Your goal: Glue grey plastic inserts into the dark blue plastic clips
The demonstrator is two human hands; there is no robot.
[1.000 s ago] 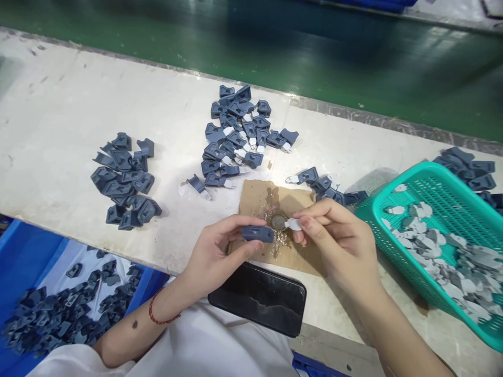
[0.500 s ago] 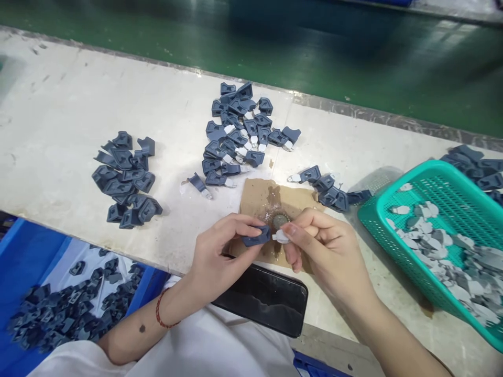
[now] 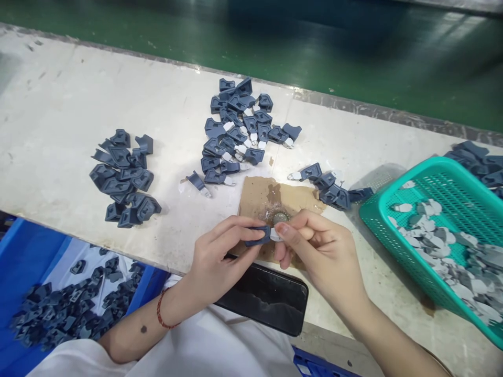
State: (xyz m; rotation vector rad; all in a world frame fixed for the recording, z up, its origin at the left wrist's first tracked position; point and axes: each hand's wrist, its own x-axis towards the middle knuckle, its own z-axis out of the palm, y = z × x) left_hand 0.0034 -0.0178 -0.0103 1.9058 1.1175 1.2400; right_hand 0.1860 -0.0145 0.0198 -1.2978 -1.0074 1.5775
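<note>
Between thumb and fingers, my left hand pinches a dark blue-grey plastic part. My right hand grips a small white plastic piece between thumb and forefinger. The white piece meets the right end of the dark part; how far it goes in cannot be made out. Both hands are over a stained piece of brown cardboard, where a round, grey, cap-like thing sits just beyond the fingers. Under my left wrist and closer to me lies a black phone.
Dark parts with white pieces attached form a heap behind the cardboard. Another heap of dark parts lies left. A green basket of white and grey pieces stands right. A blue bin of dark parts is lower left.
My right hand has moved slightly left, bringing the white piece against the dark part; a gap was between them before. My left hand keeps its hold.
</note>
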